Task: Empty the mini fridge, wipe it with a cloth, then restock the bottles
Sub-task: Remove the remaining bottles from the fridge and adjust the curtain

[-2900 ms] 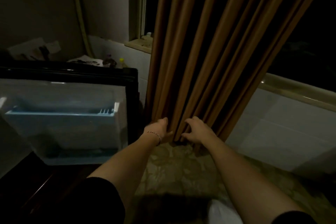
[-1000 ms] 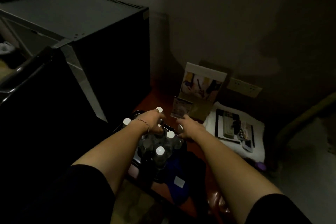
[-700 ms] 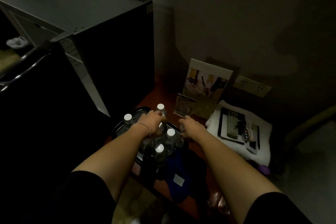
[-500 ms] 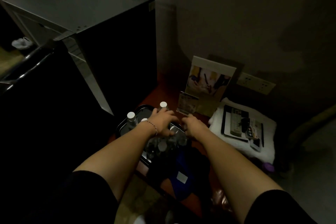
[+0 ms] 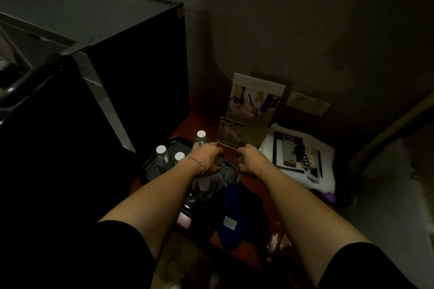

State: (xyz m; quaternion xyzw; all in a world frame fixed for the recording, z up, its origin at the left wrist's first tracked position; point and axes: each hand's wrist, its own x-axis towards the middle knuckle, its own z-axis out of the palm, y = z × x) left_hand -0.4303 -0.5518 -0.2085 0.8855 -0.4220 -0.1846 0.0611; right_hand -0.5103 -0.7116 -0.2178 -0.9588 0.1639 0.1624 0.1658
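Both forearms extended, left hand [image 5: 207, 156] and right hand [image 5: 246, 158] fisted

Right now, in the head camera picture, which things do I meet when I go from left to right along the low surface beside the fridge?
Mini fridge → black tray with bottles → left hand → right hand → white towel carrying a remote control.

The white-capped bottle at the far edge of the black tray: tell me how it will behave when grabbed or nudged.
The bottle stands tall and narrow, so a sideways nudge would probably tip it. Its clear body looks like thin plastic, likely to give under a squeeze; how full or heavy it is cannot be told in this dim view. It stands near the tray's rim, so a fall might carry it off.
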